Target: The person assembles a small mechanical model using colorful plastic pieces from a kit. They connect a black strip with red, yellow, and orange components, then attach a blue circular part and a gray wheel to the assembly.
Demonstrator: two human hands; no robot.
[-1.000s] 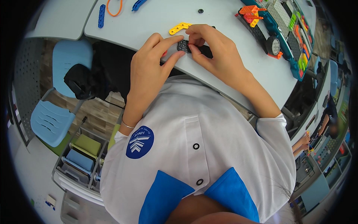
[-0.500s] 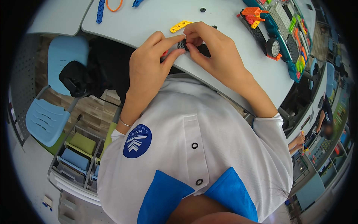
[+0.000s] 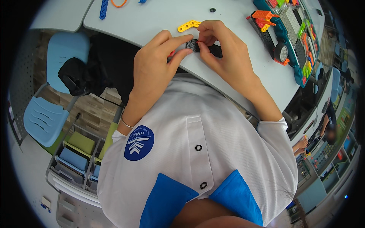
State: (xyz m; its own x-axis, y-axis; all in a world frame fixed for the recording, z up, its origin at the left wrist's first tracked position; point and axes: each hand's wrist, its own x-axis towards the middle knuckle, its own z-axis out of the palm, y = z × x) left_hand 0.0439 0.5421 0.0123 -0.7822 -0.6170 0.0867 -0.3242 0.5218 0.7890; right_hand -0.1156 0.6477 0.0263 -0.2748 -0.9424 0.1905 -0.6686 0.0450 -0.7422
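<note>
A black construction-kit plate [image 3: 192,45] with a textured, studded surface lies between my hands just over the table's near edge. My left hand [image 3: 154,62] is closed on its left end, index finger above and thumb below. A bit of red [image 3: 171,54] shows beside the left fingers, mostly hidden. My right hand [image 3: 229,53] is closed in a pinch at the plate, with a small red piece at its fingertips. The plate's dark right part emerges under the right palm. Just beyond the hands lies a bent yellow beam [image 3: 188,26] with holes.
A small black ring [image 3: 212,10] and a blue perforated strip [image 3: 103,9] lie on the white table [image 3: 152,17]. At right stand an orange-and-black wheeled build [image 3: 266,32] and a teal tray [image 3: 291,60] of kit parts. Blue chairs [image 3: 45,121] are at left; another person sits far right.
My hands have shifted slightly right, and more of the black plate shows. A red piece now appears at my right fingertips. The table things sit a little differently in view.
</note>
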